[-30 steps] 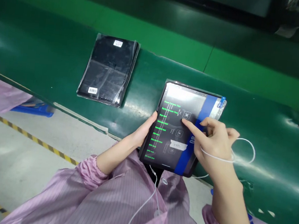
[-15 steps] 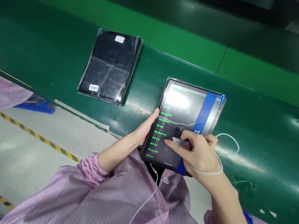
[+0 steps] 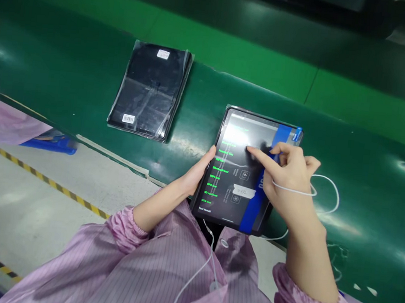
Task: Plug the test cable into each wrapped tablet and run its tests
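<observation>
A tablet [image 3: 228, 166] with a lit screen and a column of green test names lies tilted close to my body. My left hand [image 3: 197, 174] grips its left edge, thumb on the rim and the other fingers hidden beneath. Above the screen is my right hand [image 3: 290, 177], index finger stretched out with its tip at the upper middle of the glass. Its other fingers are bent and apart. A white cable [image 3: 337, 197] loops across the back of that hand and behind it. Blue film [image 3: 252, 212] and a white paper label [image 3: 243, 191] cover part of the screen.
Several wrapped dark tablets [image 3: 151, 90] lie stacked on the green table [image 3: 201, 93], left of my work. A thin white cord [image 3: 188, 285] hangs over my pink smock. White scraps [image 3: 371, 291] lie at right. Another person's pink sleeve [image 3: 6, 119] shows at the left edge.
My right hand has moved up the screen, from its lower middle to the upper part. The green list has scrolled up, showing "Test Result" at its bottom. My left hand stays put.
</observation>
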A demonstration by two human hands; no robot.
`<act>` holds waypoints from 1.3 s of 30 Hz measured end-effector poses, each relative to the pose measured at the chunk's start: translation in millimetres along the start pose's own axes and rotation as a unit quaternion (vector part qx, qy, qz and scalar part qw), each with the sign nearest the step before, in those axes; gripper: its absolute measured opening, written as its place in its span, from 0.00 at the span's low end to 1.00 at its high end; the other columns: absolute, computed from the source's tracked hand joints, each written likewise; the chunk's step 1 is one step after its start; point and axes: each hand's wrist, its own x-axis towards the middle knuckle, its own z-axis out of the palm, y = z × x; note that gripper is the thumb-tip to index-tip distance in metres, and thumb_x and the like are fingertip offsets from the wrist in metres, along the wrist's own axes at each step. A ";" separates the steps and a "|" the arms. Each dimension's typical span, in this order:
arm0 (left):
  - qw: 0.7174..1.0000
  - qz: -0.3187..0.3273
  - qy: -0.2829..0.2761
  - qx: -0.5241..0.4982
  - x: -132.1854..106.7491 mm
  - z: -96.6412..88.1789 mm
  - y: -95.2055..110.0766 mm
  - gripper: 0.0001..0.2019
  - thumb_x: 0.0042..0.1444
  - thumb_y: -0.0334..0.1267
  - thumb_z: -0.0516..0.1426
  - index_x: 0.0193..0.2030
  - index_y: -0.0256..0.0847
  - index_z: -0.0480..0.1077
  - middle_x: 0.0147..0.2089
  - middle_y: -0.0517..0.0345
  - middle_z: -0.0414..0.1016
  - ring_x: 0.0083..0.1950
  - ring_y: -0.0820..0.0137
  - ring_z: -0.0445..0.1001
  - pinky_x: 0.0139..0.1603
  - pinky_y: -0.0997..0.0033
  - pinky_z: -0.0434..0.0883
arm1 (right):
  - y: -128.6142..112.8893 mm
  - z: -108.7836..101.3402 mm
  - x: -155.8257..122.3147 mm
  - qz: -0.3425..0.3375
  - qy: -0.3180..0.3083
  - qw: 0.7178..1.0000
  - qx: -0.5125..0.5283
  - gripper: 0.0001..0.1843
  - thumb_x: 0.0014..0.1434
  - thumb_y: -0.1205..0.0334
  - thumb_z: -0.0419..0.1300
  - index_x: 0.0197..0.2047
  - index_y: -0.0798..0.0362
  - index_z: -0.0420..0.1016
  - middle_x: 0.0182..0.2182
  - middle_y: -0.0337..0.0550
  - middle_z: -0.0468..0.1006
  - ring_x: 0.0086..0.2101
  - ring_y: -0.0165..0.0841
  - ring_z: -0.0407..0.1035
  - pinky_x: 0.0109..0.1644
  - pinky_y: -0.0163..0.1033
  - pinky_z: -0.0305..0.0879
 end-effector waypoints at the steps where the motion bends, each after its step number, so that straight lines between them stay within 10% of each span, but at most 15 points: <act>1: 1.000 0.002 0.002 0.002 0.3 -1.0 -0.3 0.32 0.70 0.60 0.44 0.59 0.34 0.73 0.40 0.48 0.84 0.46 0.58 0.83 0.55 0.58 0.74 | 1.6 0.7 0.9 0.006 0.001 1.000 0.004 0.28 0.62 0.75 0.49 0.57 0.41 0.76 0.45 0.48 0.67 0.37 0.35 0.63 0.46 0.48 0.52; 7: 1.000 -0.008 0.006 0.020 2.7 -11.2 -2.6 0.34 0.66 0.64 0.48 0.55 0.35 0.76 0.39 0.47 0.84 0.42 0.57 0.83 0.51 0.59 0.75 | 28.0 -1.0 -3.3 0.125 0.148 0.971 0.141 0.19 0.67 0.63 0.52 0.56 0.44 0.77 0.40 0.47 0.72 0.40 0.39 0.68 0.46 0.49 0.60; 13: 0.997 0.007 -0.037 0.063 26.3 12.2 26.5 0.34 0.63 0.65 0.51 0.52 0.34 0.78 0.40 0.45 0.84 0.40 0.57 0.83 0.47 0.61 0.76 | 70.9 -4.4 -72.9 0.390 0.421 0.727 0.377 0.20 0.59 0.46 0.62 0.48 0.52 0.76 0.23 0.34 0.67 0.20 0.25 0.53 0.25 0.34 0.50; 19: 0.988 0.028 -0.044 0.145 114.7 96.6 78.4 0.36 0.62 0.68 0.48 0.50 0.34 0.77 0.37 0.43 0.84 0.39 0.55 0.83 0.51 0.55 0.75 | 89.7 6.0 -126.6 0.441 0.481 0.591 0.475 0.22 0.53 0.45 0.69 0.43 0.53 0.75 0.22 0.33 0.70 0.17 0.22 0.54 0.25 0.34 0.60; 21: 0.981 0.066 -0.014 0.184 152.3 131.2 89.0 0.37 0.64 0.67 0.45 0.52 0.34 0.76 0.39 0.42 0.84 0.41 0.54 0.83 0.53 0.54 0.75 | 90.6 4.7 -127.9 0.433 0.475 0.604 0.472 0.21 0.57 0.43 0.66 0.44 0.51 0.76 0.22 0.33 0.70 0.17 0.22 0.55 0.24 0.35 0.61; 27: 0.958 0.145 0.013 0.247 242.9 212.9 104.0 0.34 0.71 0.59 0.39 0.51 0.34 0.76 0.40 0.43 0.84 0.46 0.54 0.82 0.54 0.55 0.75 | 132.0 -36.1 -111.5 0.333 0.323 0.819 0.337 0.14 0.66 0.48 0.60 0.49 0.47 0.76 0.39 0.42 0.77 0.35 0.33 0.73 0.35 0.39 0.73; 32: 0.923 0.210 0.059 0.317 280.3 235.9 110.7 0.25 0.69 0.55 0.51 0.51 0.33 0.74 0.47 0.43 0.81 0.47 0.58 0.80 0.50 0.55 0.77 | 247.2 -136.0 -74.6 0.322 0.306 0.849 0.286 0.14 0.67 0.51 0.60 0.50 0.50 0.75 0.49 0.47 0.76 0.44 0.36 0.72 0.46 0.44 0.74; 35: 0.889 0.270 0.091 0.358 286.7 233.5 112.3 0.18 0.67 0.48 0.58 0.55 0.37 0.71 0.54 0.50 0.76 0.50 0.61 0.78 0.51 0.55 0.77 | 302.8 -191.6 -63.1 0.325 0.295 0.862 0.254 0.18 0.66 0.47 0.58 0.28 0.46 0.76 0.33 0.44 0.76 0.44 0.43 0.70 0.41 0.48 0.69; 37: 0.862 0.311 0.109 0.386 283.8 228.0 113.1 0.16 0.67 0.45 0.58 0.56 0.38 0.71 0.57 0.50 0.74 0.52 0.60 0.77 0.52 0.55 0.77 | 303.2 -196.9 -67.8 0.325 0.287 0.874 0.219 0.21 0.65 0.46 0.59 0.24 0.46 0.75 0.28 0.43 0.74 0.44 0.44 0.71 0.38 0.48 0.66; 39: 0.834 0.346 0.121 0.414 273.5 219.5 114.4 0.15 0.67 0.44 0.58 0.56 0.39 0.71 0.58 0.50 0.73 0.53 0.60 0.76 0.53 0.54 0.76 | 268.3 -170.0 -80.2 0.337 0.327 0.853 0.229 0.16 0.68 0.46 0.56 0.41 0.47 0.78 0.39 0.45 0.77 0.44 0.40 0.71 0.40 0.46 0.70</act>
